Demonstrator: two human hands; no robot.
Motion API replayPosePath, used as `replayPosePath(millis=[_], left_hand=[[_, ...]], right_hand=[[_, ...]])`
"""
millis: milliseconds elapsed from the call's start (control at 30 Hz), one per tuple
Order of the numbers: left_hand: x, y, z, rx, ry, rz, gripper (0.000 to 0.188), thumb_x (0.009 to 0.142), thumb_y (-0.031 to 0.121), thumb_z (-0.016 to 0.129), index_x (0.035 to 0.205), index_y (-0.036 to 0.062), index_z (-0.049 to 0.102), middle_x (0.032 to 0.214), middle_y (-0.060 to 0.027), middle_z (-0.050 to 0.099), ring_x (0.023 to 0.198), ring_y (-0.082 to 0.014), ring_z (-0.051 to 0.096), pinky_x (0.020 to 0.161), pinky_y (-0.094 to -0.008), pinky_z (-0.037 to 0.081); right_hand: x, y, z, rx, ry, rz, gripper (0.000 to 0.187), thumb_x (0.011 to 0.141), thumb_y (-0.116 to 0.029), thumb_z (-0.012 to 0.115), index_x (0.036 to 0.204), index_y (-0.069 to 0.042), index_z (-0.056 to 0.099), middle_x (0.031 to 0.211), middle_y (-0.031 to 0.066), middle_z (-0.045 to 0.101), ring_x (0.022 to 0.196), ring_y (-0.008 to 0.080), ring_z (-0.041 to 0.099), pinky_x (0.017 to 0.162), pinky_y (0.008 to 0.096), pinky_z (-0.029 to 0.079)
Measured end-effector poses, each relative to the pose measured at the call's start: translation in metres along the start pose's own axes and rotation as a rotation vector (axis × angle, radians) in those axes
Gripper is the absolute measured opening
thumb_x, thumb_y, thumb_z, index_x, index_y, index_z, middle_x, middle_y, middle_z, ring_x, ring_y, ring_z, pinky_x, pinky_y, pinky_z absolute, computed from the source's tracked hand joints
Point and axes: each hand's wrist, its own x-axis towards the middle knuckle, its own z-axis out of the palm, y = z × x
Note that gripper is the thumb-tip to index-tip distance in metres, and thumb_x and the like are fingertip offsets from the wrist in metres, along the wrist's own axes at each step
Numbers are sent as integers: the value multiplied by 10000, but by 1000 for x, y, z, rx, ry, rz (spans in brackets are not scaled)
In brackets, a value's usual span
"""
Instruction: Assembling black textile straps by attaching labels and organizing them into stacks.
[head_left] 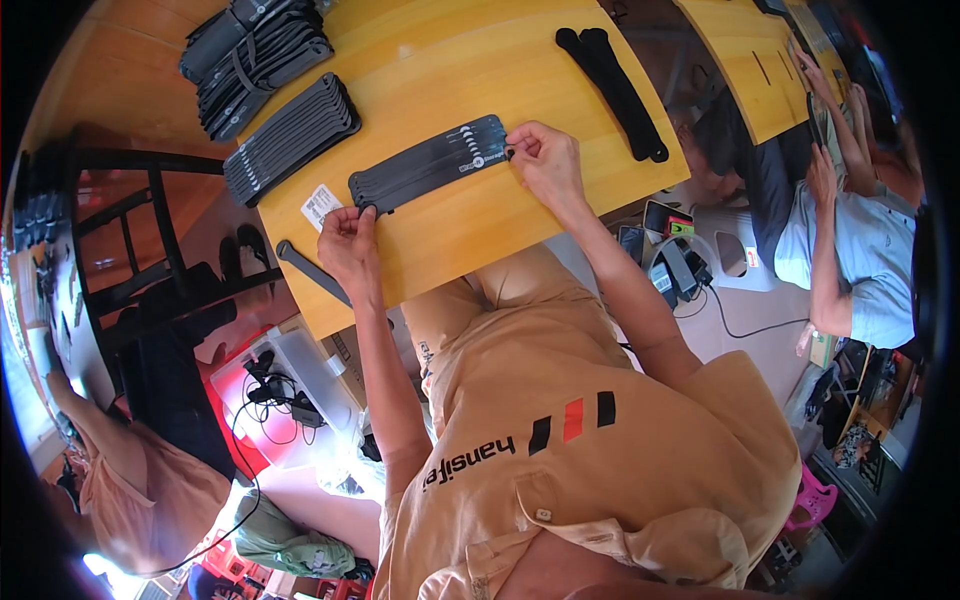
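Note:
A flat black strap piece (425, 165) with white print lies slantwise on the yellow wooden table (450, 255) in front of me. My left hand (350, 245) pinches its left end at the near corner, thumb and forefinger closed. The right end is between the closed thumb and fingertips of my right hand (548, 165), where a small dark bit shows. Beside my left fingers lies a white printed label (320, 205). A narrow black strip (312, 272) rests near the table's front left edge, close to my left wrist.
Stacked black pieces (292, 137) and a tied bundle (255, 65) occupy the table's far left. Long black straps (612, 95) lie at the right. Co-workers sit on both sides, one in a light blue shirt (860, 250). A clear plastic box (285, 390) with cables stands below left.

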Motion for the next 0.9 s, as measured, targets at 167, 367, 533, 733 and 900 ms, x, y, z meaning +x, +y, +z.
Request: replayPosePath(millis=[167, 367, 533, 733, 900], left_hand=[[-1, 3, 0, 0, 4, 7, 172, 753, 110, 696, 796, -23, 595, 613, -20, 546, 528, -72, 463, 489, -210, 386], [-1, 4, 0, 11, 11, 6, 171, 744, 115, 703, 785, -16, 601, 612, -22, 549, 527, -79, 468, 494, -216, 389], [4, -4, -1, 61, 21, 24, 172, 733, 116, 711, 768, -9, 599, 599, -24, 551, 530, -82, 473, 501, -225, 389], [-1, -1, -14, -195, -86, -15, 247, 753, 125, 683, 926, -15, 577, 694, -39, 581, 513, -91, 487, 494, -242, 408], [-14, 11, -21, 234, 25, 330, 421, 834, 181, 602, 1183, -13, 468, 1029, -137, 568, 863, -235, 555, 760, -361, 439]], right_hand=[[2, 4, 0, -4, -9, -11, 111, 685, 46, 559, 771, 37, 628, 621, 96, 604, 566, 146, 580, 542, 257, 459], [4, 7, 3, -44, -21, -107, 157, 727, 98, 495, 806, 33, 614, 625, 21, 560, 506, 69, 506, 400, 215, 408], [2, -4, 4, -187, 30, -176, 60, 664, 23, 561, 711, 6, 594, 664, 148, 585, 640, 280, 610, 594, 350, 484], [-2, -5, 1, -387, 48, -306, 87, 684, 19, 564, 759, -9, 599, 793, 159, 555, 708, 341, 578, 642, 423, 473], [-26, -24, -2, -445, 75, -474, 207, 736, -21, 581, 942, 6, 579, 963, 163, 552, 870, 329, 555, 754, 409, 459]])
